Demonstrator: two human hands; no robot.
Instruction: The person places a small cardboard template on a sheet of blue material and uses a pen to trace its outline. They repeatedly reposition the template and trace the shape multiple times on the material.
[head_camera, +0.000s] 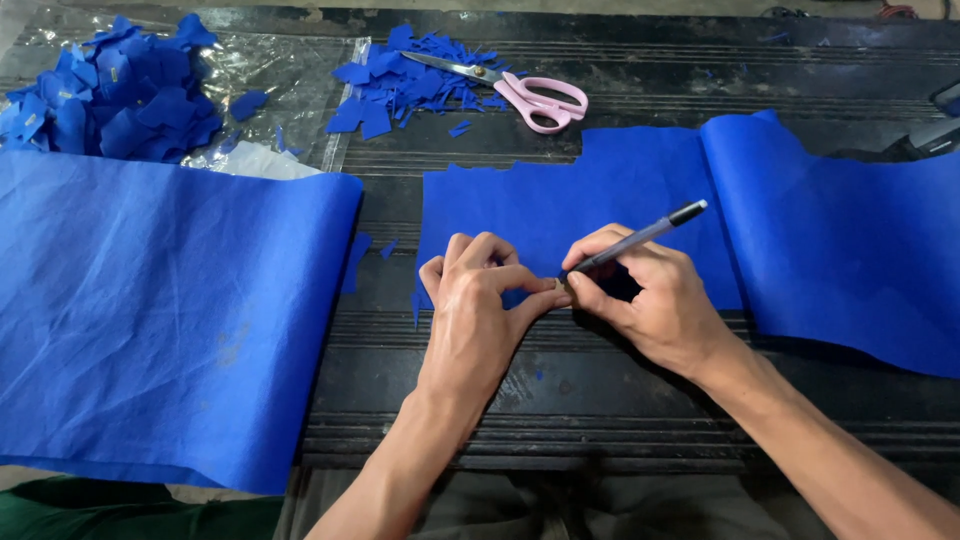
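A small tan piece (556, 288) is pinched flat on the blue fabric strip (560, 205) by the left hand (478, 300), grip clamped on it so it can't slide. A grey pen (640, 238) is held by the right hand (650, 295), grip closed around it, tip at the piece's edge, mid-desk (600, 390). Pink scissors (530, 92) and blue scraps (400, 85) are left by the far edge.

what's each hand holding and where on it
Right hand grips a slim grey pen near its tip; left hand pinches a small tan piece, too hidden to identify.
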